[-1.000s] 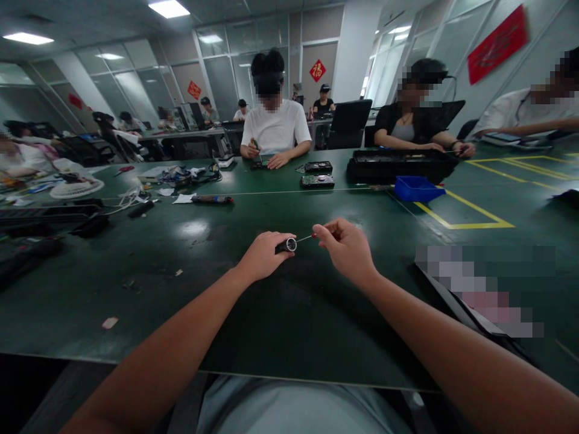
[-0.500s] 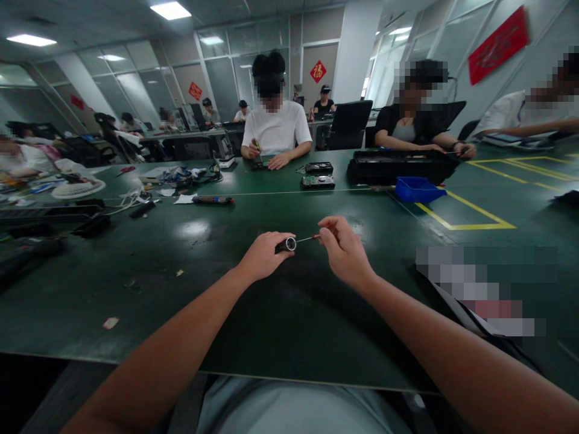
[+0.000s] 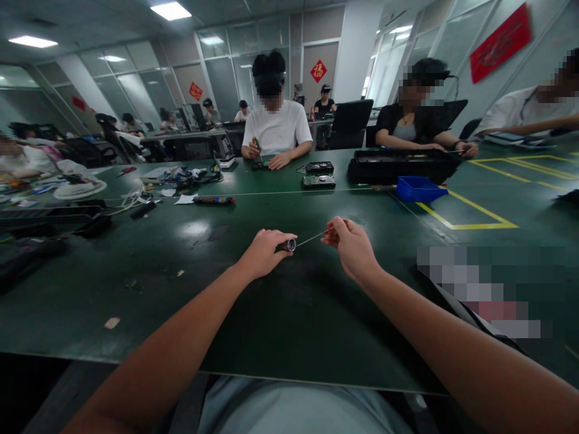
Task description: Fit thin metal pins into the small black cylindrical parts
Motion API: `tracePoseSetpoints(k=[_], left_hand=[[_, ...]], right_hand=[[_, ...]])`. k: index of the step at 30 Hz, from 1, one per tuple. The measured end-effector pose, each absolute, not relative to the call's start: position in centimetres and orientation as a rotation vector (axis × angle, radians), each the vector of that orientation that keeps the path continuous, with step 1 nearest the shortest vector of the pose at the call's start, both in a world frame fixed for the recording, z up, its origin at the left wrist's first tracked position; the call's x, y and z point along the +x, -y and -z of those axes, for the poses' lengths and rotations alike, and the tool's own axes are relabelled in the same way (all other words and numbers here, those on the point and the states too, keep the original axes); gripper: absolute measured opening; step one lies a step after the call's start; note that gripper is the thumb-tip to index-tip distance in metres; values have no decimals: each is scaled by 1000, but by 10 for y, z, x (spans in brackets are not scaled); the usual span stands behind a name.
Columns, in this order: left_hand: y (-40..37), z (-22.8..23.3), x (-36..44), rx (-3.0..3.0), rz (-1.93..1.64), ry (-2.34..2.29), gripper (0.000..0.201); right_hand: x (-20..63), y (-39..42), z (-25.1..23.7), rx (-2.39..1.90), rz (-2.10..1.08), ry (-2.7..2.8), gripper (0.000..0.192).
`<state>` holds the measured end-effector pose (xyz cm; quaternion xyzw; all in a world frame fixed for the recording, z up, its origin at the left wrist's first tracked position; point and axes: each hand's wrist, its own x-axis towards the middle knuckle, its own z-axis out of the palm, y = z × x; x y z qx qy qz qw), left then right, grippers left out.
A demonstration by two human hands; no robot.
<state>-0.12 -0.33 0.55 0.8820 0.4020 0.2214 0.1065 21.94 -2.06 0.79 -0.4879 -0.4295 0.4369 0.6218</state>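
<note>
Left hand (image 3: 263, 253): fingers clamped round a small dark cylinder (image 3: 289, 245), held low over the green bench (image 3: 136, 283).
Right hand (image 3: 350, 244): fingertips pinched on the red-tipped end of a thin rod (image 3: 310, 239).
Axis: rod runs left-right, slightly tilted, its far tip at the cylinder's open end.
Nearer hand: left.

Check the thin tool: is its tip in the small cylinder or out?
In, it seems: the thin tool runs from the right hand to the small cylinder in the left hand.

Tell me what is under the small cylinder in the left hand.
The dark green table lies under the small cylinder. The left hand covers most of it, so whether it touches the table cannot be seen.
</note>
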Motion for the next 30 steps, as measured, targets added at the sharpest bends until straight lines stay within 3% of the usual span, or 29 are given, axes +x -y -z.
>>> tracePoseSetpoints(k=[11,20,30], left_hand=[[8,-7,3,2538,-708,-1207,39],[9,-4,2,2539,-724,-1241,40],[7,-1,1,2577,-706,-1221,39]], right_hand=[[215,30,-11,-1119,-835,1275,25],[215,48,-32,-1389,-456,1549,37],[214,50,-27,-1170,-442,1737,15]])
